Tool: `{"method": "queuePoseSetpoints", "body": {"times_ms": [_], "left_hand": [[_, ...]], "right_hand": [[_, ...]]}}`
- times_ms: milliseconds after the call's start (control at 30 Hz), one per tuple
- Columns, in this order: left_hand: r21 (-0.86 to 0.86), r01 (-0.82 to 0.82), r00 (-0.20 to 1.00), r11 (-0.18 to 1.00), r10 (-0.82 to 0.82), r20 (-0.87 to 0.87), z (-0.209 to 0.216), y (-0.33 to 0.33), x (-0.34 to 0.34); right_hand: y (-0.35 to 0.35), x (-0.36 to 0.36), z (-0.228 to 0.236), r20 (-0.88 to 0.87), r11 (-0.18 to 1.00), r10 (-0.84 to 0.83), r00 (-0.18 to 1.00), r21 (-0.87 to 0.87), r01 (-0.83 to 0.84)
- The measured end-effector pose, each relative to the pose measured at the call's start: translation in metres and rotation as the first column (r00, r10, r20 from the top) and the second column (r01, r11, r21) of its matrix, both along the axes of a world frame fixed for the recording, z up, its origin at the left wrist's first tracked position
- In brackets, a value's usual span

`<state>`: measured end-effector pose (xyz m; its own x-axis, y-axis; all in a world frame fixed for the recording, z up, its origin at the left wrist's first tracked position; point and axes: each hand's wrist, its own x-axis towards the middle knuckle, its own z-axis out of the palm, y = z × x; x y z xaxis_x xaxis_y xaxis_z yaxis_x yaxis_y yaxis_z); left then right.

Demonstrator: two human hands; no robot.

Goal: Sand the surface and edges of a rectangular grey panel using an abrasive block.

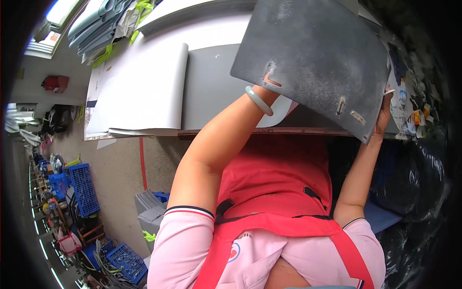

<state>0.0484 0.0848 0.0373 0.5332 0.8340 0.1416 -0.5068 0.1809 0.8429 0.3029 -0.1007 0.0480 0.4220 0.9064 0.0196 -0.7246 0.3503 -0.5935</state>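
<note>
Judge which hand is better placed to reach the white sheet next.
Likely the left hand: it is nearer the white sheet, though the dark board hides most of it. The right hand is farther off, by the board's right edge.

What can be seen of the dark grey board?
The dark grey board is flat, stiff-looking and scuffed with pale smears, with rounded corners and slot-like openings near its lower edge. It appears tilted above the worktable; the picture's top crops it. The left hand is mostly behind it, skin showing through one opening; the right hand is at its right edge.
</note>
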Motion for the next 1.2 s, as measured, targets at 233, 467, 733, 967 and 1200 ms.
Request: {"method": "queuePoseSetpoints", "body": {"times_ms": [233, 467, 733, 967, 1200], "left_hand": [[0.397, -0.614, 0.604, 0.682, 0.730, -0.320, 0.068, 0.141, -0.263], [0.331, -0.845, 0.035, 0.420, 0.661, -0.750, 0.027, 0.140, -0.535], [0.030, -0.912, 0.251, 0.409, 0.613, -0.750, -0.027, 0.092, -0.549], [0.030, -0.924, 0.243, 0.381, 0.647, -0.722, -0.031, 0.070, -0.545], [0.714, -0.664, -0.432, 0.221, 0.667, -0.608, -0.016, 0.056, -0.566]], "right_hand": [[0.000, 0.022, -0.036, -0.063, 0.998, 0.049, 0.997, -0.038, -0.052], [0.026, 0.007, -0.031, -0.033, 0.987, 0.084, 0.996, -0.138, -0.087], [0.028, 0.010, -0.007, 0.105, 0.955, 0.110, 0.988, -0.288, -0.076], [0.030, -0.012, 0.015, 0.276, 0.956, 0.130, 0.952, -0.290, -0.046], [0.052, -0.024, 0.006, 0.085, 0.904, 0.271, 0.959, -0.363, -0.224]]}}
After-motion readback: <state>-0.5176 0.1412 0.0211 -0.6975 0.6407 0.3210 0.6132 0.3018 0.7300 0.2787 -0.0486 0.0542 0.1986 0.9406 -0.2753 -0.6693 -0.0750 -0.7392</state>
